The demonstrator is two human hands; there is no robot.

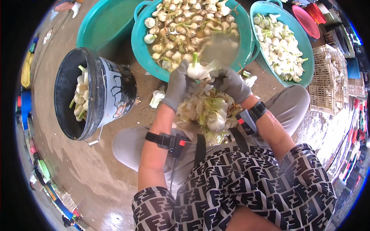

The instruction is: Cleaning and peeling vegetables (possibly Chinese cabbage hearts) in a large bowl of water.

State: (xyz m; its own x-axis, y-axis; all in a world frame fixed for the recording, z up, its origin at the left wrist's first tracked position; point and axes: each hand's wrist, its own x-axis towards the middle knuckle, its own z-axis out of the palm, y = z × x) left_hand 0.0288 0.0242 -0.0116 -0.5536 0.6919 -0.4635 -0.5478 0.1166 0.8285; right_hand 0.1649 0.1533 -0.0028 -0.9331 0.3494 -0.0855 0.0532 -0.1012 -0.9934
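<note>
Bulb point(197, 70) of white onion with a short green stalk sits between both gloved hands, just above the person's lap and right at the near rim of the middle basin. Fingers of the left hand point(178, 85) are clenched around the bulb's left side; the right hand point(230, 82) grips from the right, and it seems to hold a small blade against the bulb, though blur there makes that hard to confirm. Below the hands, a heap of trimmed skins and leaves point(208, 111) lies piled on the lap.

The middle teal basin point(138, 42) holds murky water crowded with unpeeled, brownish bulbs and green stalks. To its right, touching it, a second teal basin point(307, 50) carries clean white peeled bulbs, piled dry. Left of the middle one, a third teal basin point(90, 27) shows no bulbs in the part that is visible. Nearer the person's left, a black bucket point(111, 92) lies tilted on the wet concrete floor point(84, 169), with a few pale bulbs inside. Beyond the right basin stand a red bowl point(306, 21) and a pale plastic crate point(327, 81).
</note>
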